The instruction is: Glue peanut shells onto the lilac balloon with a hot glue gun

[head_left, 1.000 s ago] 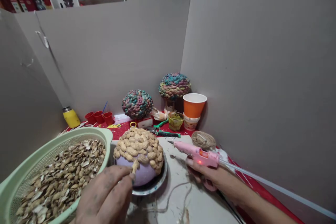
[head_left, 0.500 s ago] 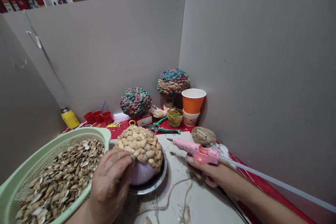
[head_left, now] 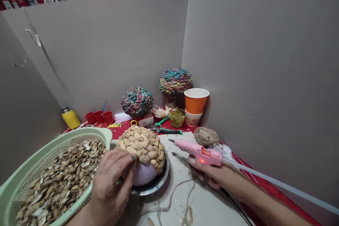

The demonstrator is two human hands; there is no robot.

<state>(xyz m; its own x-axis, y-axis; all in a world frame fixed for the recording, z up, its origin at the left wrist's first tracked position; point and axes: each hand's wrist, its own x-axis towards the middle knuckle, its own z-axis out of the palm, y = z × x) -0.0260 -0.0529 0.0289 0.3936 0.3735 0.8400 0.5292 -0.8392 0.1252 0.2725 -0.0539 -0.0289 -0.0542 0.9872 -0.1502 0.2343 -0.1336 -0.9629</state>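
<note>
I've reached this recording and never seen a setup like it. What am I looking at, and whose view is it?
There's no machine: these are a person's bare hands, seen by a camera worn on the head, looking forward and down. The right hand holds a pink glue gun with its light glowing. The left hand touches a purple ball partly covered in peanut shells; whether its fingers pinch anything is hidden. The ball sits in a metal dish on a pale board. At left is a green basket of loose shells; behind are pliers and an orange cup.
</note>
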